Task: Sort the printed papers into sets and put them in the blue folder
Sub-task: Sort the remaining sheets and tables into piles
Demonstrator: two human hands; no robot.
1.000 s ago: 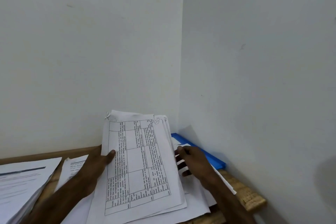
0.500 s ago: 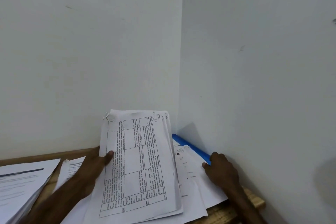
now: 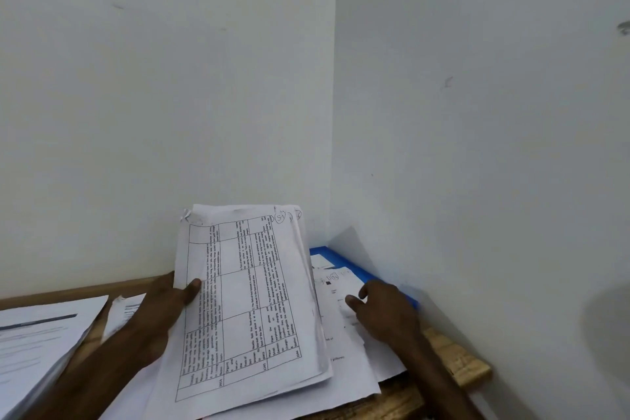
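Left hand comes from lower left, forearm slanting up. It grips set of printed papers at left edge: thumb pressed on front page, other fingers hidden behind. Set is lifted and tilted, top edge toward wall corner. Right hand lies palm down on loose sheets just right of set, fingers bent and close together, tips pointing left; cannot tell if they pinch sheet. Blue folder lies under sheets, along right wall, on table. Another paper stack at far left.
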